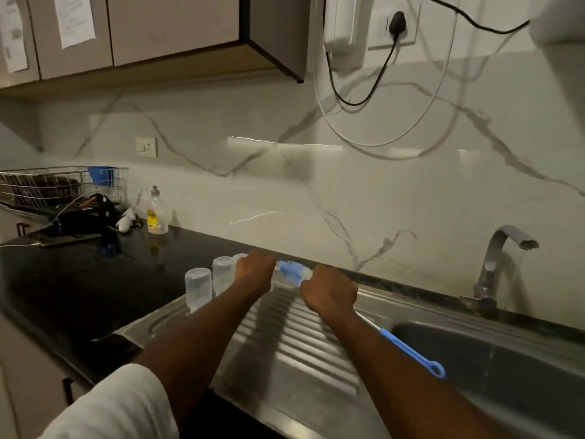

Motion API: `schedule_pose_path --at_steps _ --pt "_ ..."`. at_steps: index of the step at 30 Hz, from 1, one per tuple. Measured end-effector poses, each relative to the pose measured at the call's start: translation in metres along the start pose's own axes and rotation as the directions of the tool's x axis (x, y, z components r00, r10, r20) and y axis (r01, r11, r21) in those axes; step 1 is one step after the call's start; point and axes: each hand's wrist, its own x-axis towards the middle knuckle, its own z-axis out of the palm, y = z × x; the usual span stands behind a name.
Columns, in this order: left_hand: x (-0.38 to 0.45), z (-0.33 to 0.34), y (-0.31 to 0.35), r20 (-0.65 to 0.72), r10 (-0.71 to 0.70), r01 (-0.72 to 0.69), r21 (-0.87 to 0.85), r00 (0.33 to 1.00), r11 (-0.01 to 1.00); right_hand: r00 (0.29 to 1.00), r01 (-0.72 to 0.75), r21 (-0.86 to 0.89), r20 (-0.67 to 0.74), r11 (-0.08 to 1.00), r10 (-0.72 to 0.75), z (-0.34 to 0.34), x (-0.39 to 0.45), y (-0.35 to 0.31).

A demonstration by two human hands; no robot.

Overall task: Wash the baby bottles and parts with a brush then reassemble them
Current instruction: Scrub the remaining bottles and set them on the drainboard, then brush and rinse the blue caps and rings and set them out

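Blue-handled brush point(408, 346) is being clenched in the right hand point(329, 293), scrubbing; left hand point(254, 274) is curling round something hidden. Next, I'd judge: rinsing under the tap point(503, 255).

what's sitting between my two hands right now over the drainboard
In the head view, the blue and white bristle head of the bottle brush spans the gap between the left hand and the right hand.

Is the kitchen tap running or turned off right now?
Running. A thin stream of water falls from the spout of the tap down into the sink basin.
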Motion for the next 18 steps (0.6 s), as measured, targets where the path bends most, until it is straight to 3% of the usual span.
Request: schedule_pose_path --at_steps 7,18 --pt "-0.001 0.012 -0.004 0.112 0.033 -0.038 0.041 0.993 0.998 1.000 0.022 0.036 0.002 0.999 -0.022 0.012 0.002 0.028" --pt "-0.032 -0.043 0.040 0.038 0.183 -0.176 -0.141 0.982 0.974 0.997 0.049 -0.047 -0.056 0.998 -0.052 -0.044 -0.043 0.086"
